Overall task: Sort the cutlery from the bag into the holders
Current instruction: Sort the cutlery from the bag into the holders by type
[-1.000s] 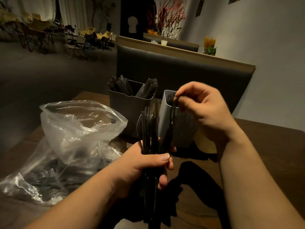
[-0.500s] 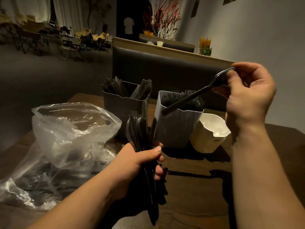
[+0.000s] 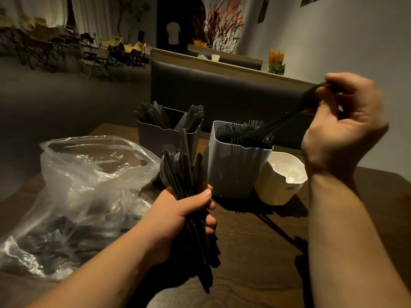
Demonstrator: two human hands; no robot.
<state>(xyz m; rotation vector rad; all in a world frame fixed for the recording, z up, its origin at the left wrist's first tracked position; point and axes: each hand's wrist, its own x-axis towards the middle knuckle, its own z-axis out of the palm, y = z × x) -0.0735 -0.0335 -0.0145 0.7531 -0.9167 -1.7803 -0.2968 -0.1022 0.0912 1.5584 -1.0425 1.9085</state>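
Observation:
My left hand grips an upright bundle of black plastic cutlery, forks and knives, low over the table's middle. My right hand is raised at the right and pinches one black fork by its head end. The fork slants down-left with its handle tip in the white holder, which is full of black forks. Left of that holder stands a grey holder with two groups of black cutlery. A clear plastic bag with more black cutlery lies at the left.
A cream cup-shaped holder with white contents stands right of the white holder. The dark wooden table carries everything. A dark padded bench back rises behind the holders, with a grey wall at the right.
My right hand drew one fork out of the bundle, lifted it up and to the right, then lowered its handle end into the white holder. My left hand kept its grip.

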